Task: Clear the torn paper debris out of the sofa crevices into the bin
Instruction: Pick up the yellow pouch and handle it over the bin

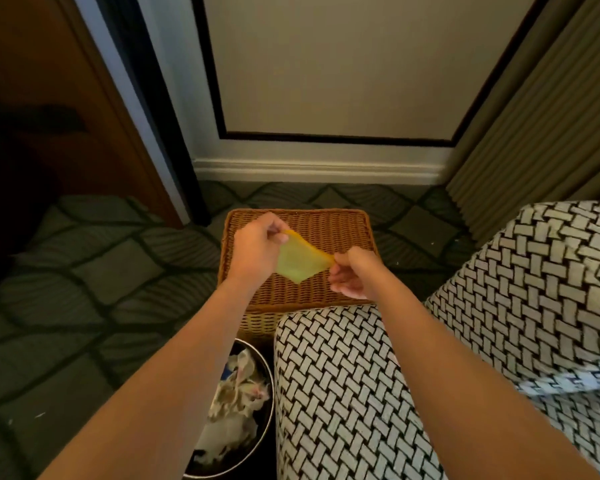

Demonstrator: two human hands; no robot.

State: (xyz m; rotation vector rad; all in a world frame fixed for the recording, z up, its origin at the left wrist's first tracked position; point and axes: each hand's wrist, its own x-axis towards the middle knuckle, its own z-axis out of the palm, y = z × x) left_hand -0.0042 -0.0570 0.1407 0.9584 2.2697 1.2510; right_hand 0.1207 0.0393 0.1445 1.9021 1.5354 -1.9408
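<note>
A soft yellow sheet [300,259] is stretched between both hands above a wicker basket lid [340,230]. My left hand [257,247] pinches its upper left corner and my right hand [355,275] pinches its right corner. Below my left forearm stands a dark round bin [264,368] holding several crumpled paper scraps [236,407]. The sofa arm [343,393], in a black-and-white woven pattern, sits right beside the bin.
A cushion [548,289] in the same weave lies on the sofa at the right. Patterned green carpet [84,278] covers the floor to the left. A wall with white skirting [319,166], a dark wooden door frame and a pleated curtain [541,133] stand behind.
</note>
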